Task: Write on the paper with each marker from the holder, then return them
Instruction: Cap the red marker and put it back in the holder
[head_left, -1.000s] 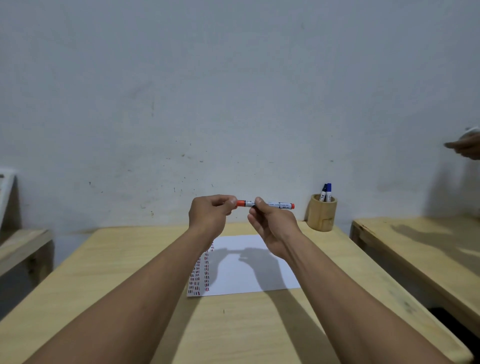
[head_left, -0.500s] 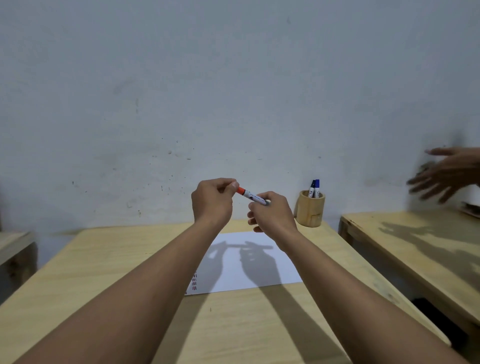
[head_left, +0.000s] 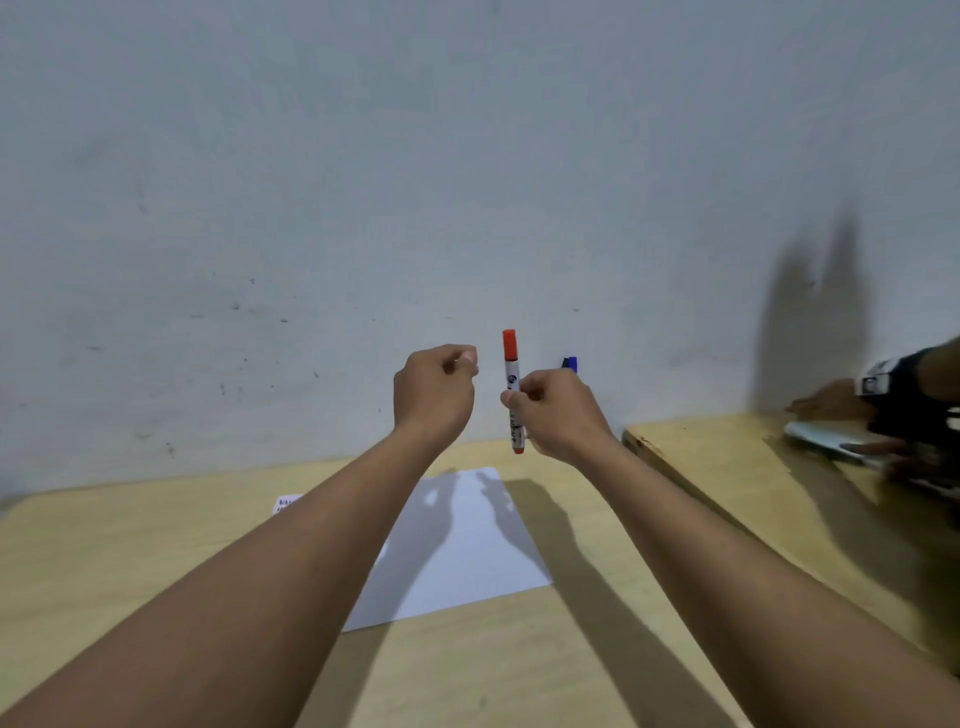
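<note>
My right hand (head_left: 558, 410) pinches a red-capped marker (head_left: 511, 374) by its white barrel and holds it upright above the table, cap at the top. My left hand (head_left: 434, 392) hovers just left of it with curled fingers that hold nothing and do not touch the marker. The white paper (head_left: 467, 551) lies on the wooden table (head_left: 156, 561) below both hands, with red marks near its far left corner. A blue marker tip (head_left: 570, 363) pokes up behind my right hand; the holder beneath it is hidden.
A second wooden table (head_left: 727, 467) stands to the right across a narrow gap. Another person's hand (head_left: 836, 402) with a dark wrist strap reaches over it onto a pale flat object (head_left: 826, 439). A plain grey wall rises behind.
The marker has swung from level to upright in my right hand. My left hand has let go of its red cap end and moved slightly away. The view has shifted right.
</note>
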